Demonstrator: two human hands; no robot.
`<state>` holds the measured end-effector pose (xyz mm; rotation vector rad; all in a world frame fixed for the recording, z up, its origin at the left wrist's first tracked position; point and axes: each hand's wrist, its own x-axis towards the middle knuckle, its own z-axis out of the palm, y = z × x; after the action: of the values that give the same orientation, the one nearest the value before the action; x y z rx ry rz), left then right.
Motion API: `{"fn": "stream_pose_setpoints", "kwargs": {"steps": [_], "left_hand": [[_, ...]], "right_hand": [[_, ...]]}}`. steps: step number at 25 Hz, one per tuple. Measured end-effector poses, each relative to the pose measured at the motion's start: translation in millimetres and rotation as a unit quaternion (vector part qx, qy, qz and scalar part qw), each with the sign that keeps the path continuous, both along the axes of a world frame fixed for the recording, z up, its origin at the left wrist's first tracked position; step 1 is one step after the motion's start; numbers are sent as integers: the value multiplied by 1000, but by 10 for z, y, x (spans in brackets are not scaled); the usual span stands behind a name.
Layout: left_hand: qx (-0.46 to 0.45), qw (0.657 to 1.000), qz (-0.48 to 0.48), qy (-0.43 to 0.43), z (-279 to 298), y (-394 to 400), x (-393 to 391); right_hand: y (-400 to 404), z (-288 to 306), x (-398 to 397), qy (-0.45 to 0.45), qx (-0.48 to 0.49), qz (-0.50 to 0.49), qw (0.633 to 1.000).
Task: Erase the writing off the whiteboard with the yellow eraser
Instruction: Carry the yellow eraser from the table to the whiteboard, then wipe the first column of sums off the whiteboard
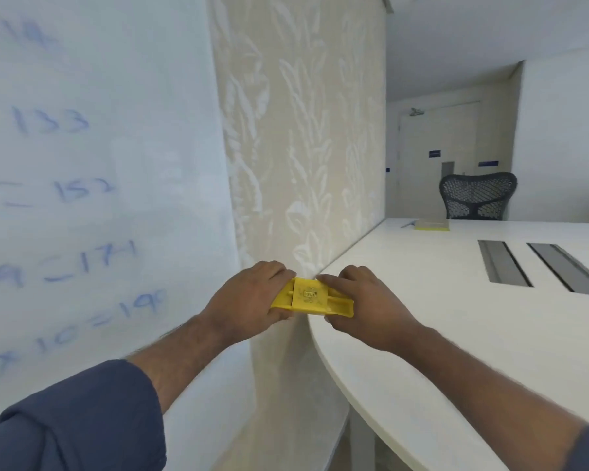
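The yellow eraser (312,298) is held in the air between both hands, just off the rounded corner of the white table (456,317) and in front of the patterned wall panel (303,147). It is a flat plastic piece with a raised square middle bearing a small label – the print is too blurred to read – and a longer tray-like part that sticks out toward the right fingers.

The left hand (249,300) grips the eraser's left end: its fingers curl over the top edge and the thumb comes up from beneath. The right hand (364,304) holds the right end, with one finger laid along the top edge toward the middle and the thumb tucked under the lower edge; the other fingers are curled behind. Both forearms reach in from the bottom, each in a pushed-up blue sleeve (82,419).

Left of the left fingers, well apart from the eraser, stands the whiteboard (99,164), covered with blue writing (51,122) – numbers such as 133 and 152 among blurred rows of sums.

Beyond the right fingers the tabletop runs back, with two grey slots (538,266) set into it and a small yellow item (432,226) near its far edge. Behind that stands a dark mesh chair (476,200).
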<state>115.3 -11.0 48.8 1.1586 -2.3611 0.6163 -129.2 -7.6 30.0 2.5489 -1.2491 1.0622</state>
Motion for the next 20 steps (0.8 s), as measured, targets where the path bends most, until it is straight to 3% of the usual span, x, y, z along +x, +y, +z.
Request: {"fn": "stream_pose_setpoints", "kwargs": {"steps": [10,20], "left_hand": [[-119,984,132,-23,594,733,1031],[-215,937,271,-57,929,1527,1813]], "right_hand": [[-72,576,1135,2,-112,141,984],[178,948,2219,-49,-181,251,950]]}}
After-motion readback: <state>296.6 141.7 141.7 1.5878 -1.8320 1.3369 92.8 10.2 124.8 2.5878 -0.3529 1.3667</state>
